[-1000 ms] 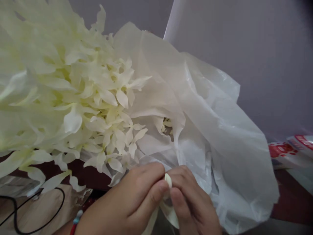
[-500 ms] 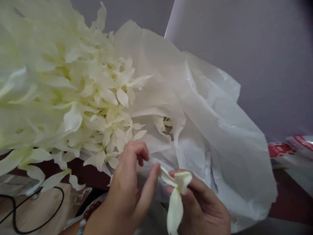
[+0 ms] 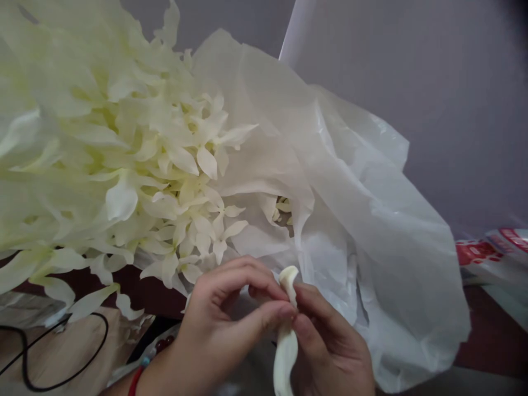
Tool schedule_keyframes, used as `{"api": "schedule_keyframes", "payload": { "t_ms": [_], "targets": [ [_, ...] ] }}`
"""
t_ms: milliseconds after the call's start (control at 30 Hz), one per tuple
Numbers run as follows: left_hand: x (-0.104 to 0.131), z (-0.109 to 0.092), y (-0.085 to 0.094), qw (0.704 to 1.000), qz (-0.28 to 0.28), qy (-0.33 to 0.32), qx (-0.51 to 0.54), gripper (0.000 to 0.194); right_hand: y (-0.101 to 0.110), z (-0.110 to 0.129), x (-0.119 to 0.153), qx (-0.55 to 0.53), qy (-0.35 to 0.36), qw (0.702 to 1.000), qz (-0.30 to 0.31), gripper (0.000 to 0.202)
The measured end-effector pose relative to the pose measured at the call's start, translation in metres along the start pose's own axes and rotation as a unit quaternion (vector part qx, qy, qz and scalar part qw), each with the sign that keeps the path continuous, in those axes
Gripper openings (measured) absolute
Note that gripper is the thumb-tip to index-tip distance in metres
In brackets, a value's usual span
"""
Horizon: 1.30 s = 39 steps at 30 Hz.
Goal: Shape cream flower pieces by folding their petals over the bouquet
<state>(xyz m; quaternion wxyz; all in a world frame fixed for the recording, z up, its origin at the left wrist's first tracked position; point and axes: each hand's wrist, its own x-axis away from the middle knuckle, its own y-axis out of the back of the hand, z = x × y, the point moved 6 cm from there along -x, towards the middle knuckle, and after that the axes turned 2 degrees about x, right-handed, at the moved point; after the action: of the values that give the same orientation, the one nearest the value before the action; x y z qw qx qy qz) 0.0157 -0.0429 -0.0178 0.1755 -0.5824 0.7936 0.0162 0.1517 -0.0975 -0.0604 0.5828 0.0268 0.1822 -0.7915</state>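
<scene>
A cream-white petal piece (image 3: 285,352) is pinched between my two hands near the bottom centre, one end curling up above the fingertips and a long petal hanging below. My left hand (image 3: 235,319) closes on it with thumb and fingers from the left. From the right, my right hand (image 3: 330,341) grips the same piece, thumb and index finger together. A large heap of pale yellow-white petals (image 3: 124,137) fills the left side, its lower edge just beyond my left hand. Behind both hands spreads a crumpled white plastic bag (image 3: 371,220).
Several small pale pieces (image 3: 284,208) show through an opening in the bag. A black cable (image 3: 25,357) loops over brown material at the lower left. Red-and-white packaging (image 3: 478,252) lies at the right edge, on a dark red surface (image 3: 490,335). A grey wall stands behind.
My left hand has moved right and its fingers have closed on the petal piece. The piece has turned and now shows narrower. My right hand has shifted slightly left.
</scene>
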Motion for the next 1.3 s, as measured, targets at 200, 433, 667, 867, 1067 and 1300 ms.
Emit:
{"api": "schedule_keyframes", "payload": {
  "t_ms": [200,433,667,867,1067,1300],
  "targets": [
    [0.004,0.001,-0.001,0.998,-0.022,-0.043,-0.042,0.009,-0.002,0.001,-0.004,0.009,0.021,1.000,-0.006,0.013],
    [0.008,0.004,-0.005,0.994,0.002,-0.076,-0.073,0.009,0.000,0.005,-0.004,0.023,0.033,0.999,-0.031,0.011],
    [0.009,0.005,-0.006,0.993,-0.001,-0.082,-0.083,0.011,-0.001,0.009,-0.002,0.074,0.068,0.994,-0.034,0.020],
    [0.005,0.011,-0.001,1.000,-0.012,-0.010,0.013,0.006,-0.002,0.015,-0.001,0.102,0.107,0.988,-0.047,0.030],
    [0.002,0.020,-0.003,0.991,-0.003,0.078,0.109,0.007,-0.002,0.010,0.001,0.113,0.110,0.987,-0.039,0.030],
    [0.004,0.022,-0.002,0.991,-0.010,0.069,0.115,0.007,0.000,0.008,0.001,0.094,0.093,0.990,-0.052,0.029]
  ]
}}
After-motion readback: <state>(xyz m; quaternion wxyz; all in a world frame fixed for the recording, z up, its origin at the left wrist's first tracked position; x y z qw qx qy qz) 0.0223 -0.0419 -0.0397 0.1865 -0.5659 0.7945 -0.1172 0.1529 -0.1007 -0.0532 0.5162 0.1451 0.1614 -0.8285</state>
